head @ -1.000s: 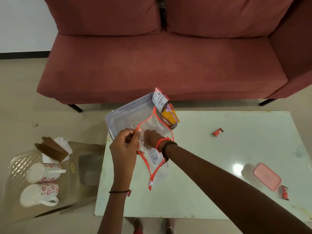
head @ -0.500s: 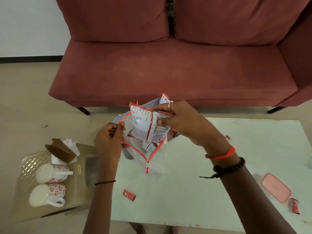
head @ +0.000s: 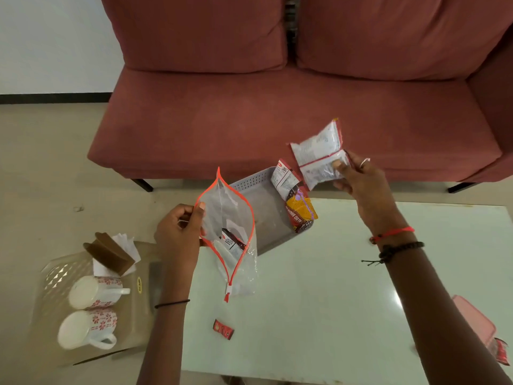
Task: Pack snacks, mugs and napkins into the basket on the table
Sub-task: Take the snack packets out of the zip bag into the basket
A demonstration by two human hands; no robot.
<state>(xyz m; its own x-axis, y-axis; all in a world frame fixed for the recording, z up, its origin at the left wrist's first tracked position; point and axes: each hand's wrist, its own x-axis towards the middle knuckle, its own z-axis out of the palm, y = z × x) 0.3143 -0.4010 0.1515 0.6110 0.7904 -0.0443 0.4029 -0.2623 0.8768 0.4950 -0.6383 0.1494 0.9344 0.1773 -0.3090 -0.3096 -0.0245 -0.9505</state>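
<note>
Above the far corner of the grey basket (head: 265, 215), the right hand (head: 363, 184) pinches a white snack packet (head: 319, 154). Down-left of that grip, the left hand (head: 177, 237) grips a clear zip bag (head: 230, 218) by its open mouth.

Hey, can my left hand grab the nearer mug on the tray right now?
Probably not yet. The left hand grips the rim of the clear zip bag, so it is occupied. Otherwise the way looks free: nothing stands between it and the nearer mug, lying sideways on the tray.
</note>
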